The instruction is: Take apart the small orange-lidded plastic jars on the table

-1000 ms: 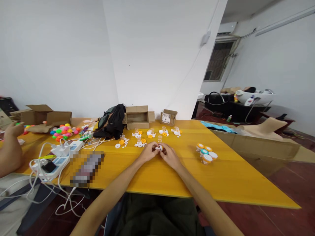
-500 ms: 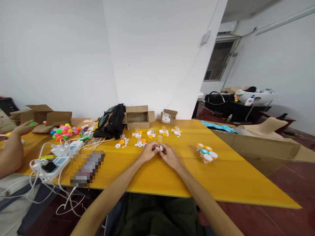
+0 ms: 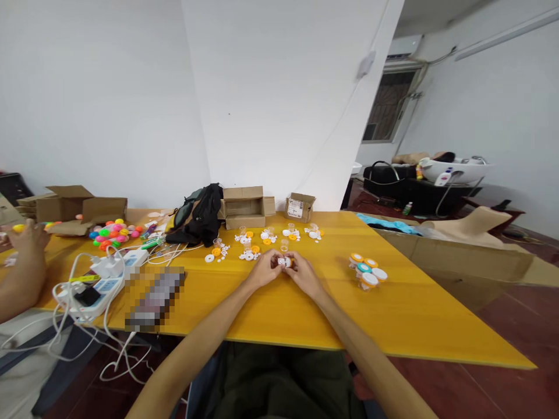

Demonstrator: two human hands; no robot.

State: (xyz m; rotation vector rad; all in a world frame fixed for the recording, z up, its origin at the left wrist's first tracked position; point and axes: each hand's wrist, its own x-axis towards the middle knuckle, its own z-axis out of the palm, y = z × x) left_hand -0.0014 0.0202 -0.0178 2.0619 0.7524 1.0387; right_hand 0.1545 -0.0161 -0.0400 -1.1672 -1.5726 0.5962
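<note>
My left hand [image 3: 265, 270] and my right hand [image 3: 303, 274] meet over the middle of the yellow table [image 3: 279, 314]. Between their fingertips is a small white and orange plastic part [image 3: 286, 262]; both hands are closed on it. Just beyond them stands a clear cup [image 3: 284, 245]. Several groups of white discs, small white pieces, orange rings and clear cups lie behind, such as an orange ring [image 3: 216, 252] and a white disc [image 3: 209, 258]. To the right, a cluster of clear cups with orange, teal and white lids [image 3: 364, 268] stands on the table.
An open cardboard box [image 3: 245, 222], a smaller box [image 3: 299, 208] and a black bag [image 3: 198, 215] are at the back. Leftward are colourful balls [image 3: 114, 234], a power strip [image 3: 109, 285] with cables, and a blurred phone [image 3: 157, 298]. Another person's hand [image 3: 30, 244] is at far left.
The small part between my fingers has turned slightly, showing more of its white face. The other person's hand at far left has pulled back leftward.
</note>
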